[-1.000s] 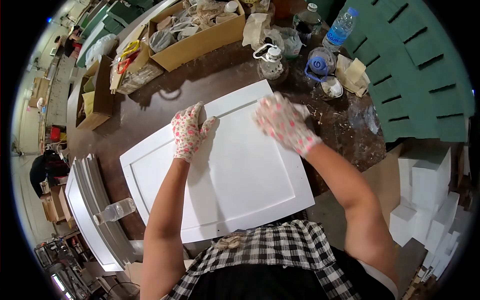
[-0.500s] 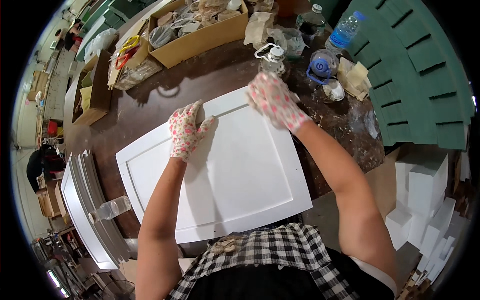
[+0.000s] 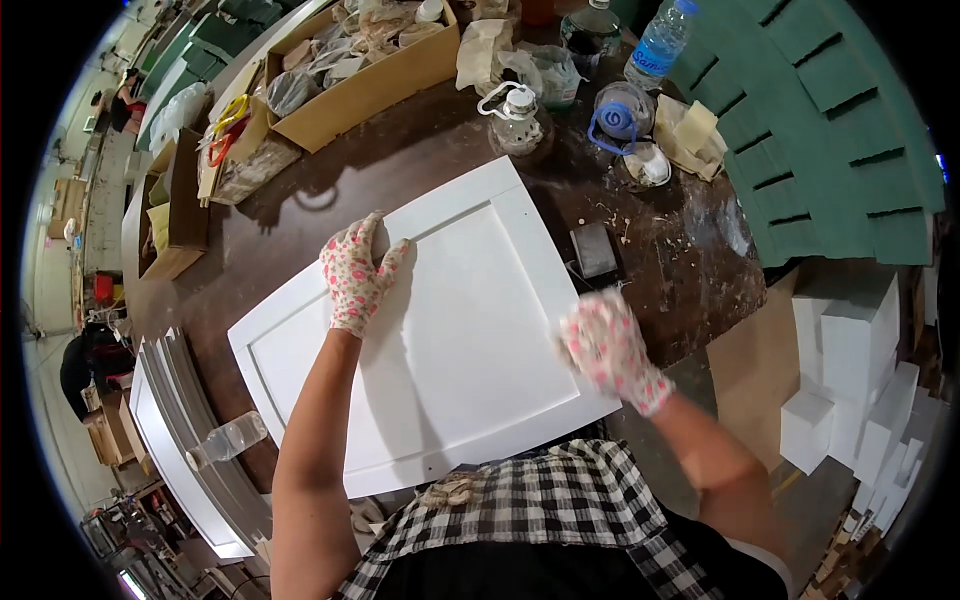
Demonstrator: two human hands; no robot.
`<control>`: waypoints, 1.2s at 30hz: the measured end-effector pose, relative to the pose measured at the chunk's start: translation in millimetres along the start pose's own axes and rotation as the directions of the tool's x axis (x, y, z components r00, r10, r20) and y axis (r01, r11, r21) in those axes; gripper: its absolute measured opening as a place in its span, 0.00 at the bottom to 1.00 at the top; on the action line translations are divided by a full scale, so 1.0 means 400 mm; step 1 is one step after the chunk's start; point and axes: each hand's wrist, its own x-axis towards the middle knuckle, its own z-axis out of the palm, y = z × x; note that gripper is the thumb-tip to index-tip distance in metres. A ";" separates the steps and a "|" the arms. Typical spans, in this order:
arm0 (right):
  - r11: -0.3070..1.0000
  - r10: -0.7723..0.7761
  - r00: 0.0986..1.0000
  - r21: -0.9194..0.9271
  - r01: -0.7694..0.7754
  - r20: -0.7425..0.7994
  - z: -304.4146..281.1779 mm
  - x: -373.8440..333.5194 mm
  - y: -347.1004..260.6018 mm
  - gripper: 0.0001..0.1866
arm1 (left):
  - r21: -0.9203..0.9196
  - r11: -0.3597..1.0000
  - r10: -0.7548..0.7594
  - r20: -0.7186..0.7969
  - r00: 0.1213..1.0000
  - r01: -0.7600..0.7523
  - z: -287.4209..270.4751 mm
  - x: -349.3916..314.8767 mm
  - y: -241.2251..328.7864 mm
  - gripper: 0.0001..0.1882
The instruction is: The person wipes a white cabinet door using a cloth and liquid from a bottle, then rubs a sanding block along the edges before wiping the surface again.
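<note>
A white panel [image 3: 480, 310] with a raised frame lies across the brown table in front of me. My left hand [image 3: 357, 275], in a white glove with pink spots, rests flat on its far frame rail, the thumb apart from the fingers. At the panel's right frame rail is my right hand [image 3: 608, 345], in a matching glove. Motion smears its fingers, and whatever may be under them is hidden. A small grey block [image 3: 594, 250] lies on the table just beyond the right hand.
Cardboard boxes of bagged items [image 3: 365, 85] line the table's far side, near scissors [image 3: 228, 130]. Several plastic bottles [image 3: 657, 50] and jars [image 3: 517, 120] stand at far right, beside green stacked sheeting [image 3: 830, 130]. Stacked white panels [image 3: 185, 440] and a clear bottle [image 3: 230, 440] are at left.
My right hand has moved down the panel's right side from its far corner toward me. The grey block has come into sight. My left hand stays on the far rail.
</note>
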 end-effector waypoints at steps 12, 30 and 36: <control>0.981 0.190 0.928 -0.085 -0.172 0.321 0.123 0.326 0.201 0.06 | 0.042 0.998 0.050 -0.029 0.998 -0.049 0.031 0.015 -0.011 0.26; 0.825 0.563 0.791 -0.112 -0.554 0.240 0.214 -0.360 -0.246 0.14 | 0.113 0.993 0.049 -0.051 0.997 -0.043 0.048 0.032 -0.005 0.28; 0.776 0.593 0.804 -0.231 -0.587 -0.050 -0.001 -0.190 -0.217 0.04 | 0.069 0.997 -0.021 0.014 1.000 0.020 0.032 0.009 -0.021 0.30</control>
